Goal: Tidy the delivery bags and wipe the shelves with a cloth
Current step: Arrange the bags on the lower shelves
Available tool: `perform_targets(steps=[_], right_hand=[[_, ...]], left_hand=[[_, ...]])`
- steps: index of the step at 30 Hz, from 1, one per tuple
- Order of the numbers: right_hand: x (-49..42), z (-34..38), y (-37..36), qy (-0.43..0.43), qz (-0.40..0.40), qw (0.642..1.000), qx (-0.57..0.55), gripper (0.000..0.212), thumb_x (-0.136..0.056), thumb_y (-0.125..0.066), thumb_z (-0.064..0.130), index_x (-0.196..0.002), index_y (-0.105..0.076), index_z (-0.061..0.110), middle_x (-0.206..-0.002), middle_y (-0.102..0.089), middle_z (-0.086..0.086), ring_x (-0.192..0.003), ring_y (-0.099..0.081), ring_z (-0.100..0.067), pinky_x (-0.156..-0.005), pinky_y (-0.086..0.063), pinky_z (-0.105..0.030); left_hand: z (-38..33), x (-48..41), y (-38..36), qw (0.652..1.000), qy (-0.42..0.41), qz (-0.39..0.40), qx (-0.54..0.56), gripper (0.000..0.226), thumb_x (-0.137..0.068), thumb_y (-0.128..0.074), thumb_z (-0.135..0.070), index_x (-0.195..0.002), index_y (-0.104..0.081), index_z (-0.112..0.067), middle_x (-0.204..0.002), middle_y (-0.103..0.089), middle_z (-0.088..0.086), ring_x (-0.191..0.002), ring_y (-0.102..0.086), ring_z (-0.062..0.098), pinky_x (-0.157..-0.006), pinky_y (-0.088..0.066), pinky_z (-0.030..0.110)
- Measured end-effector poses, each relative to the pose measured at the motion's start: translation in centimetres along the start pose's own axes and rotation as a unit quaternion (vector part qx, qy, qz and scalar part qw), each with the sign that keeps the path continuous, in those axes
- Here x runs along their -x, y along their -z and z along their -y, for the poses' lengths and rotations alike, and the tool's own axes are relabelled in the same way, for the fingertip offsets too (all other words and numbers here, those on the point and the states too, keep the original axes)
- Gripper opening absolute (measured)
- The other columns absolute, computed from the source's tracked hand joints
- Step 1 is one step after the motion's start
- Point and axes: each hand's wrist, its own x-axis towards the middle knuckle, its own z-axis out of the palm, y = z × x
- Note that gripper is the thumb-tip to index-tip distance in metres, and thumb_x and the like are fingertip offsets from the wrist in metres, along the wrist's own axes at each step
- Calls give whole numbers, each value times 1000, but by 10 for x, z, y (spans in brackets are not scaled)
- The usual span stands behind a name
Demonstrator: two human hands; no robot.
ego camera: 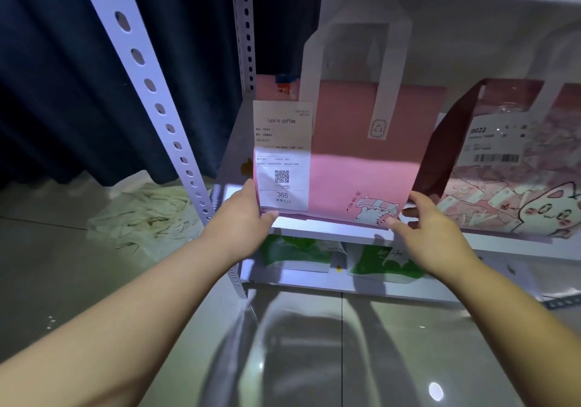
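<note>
Your pink paper delivery bag [361,155], with white strap handles, stands upright at the front edge of the white metal shelf [330,230]. Its white printed receipt [281,158], marked "366", faces you. Your left hand [242,221] grips its lower left corner and your right hand [430,227] its lower right. Just beside it on the right stands a pink cartoon-cat bag [518,186]. One green-and-white bag [295,249] and another [386,263] lie on the lower white shelf [408,290]. A pale crumpled cloth [141,218] lies on the floor, left.
</note>
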Motion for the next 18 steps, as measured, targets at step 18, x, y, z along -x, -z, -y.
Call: perform_targets(steps=[18], right_hand=[[56, -54, 70, -41, -68, 996, -26, 23, -86, -62, 25, -107, -61, 17, -103, -64, -3, -92, -59, -19, -86, -50, -38]], left_hand=[[-100, 60, -60, 995, -59, 72, -41, 34, -85, -60, -40, -113, -55, -22, -112, -60, -3, -98, -57, 16, -79, -45, 29]])
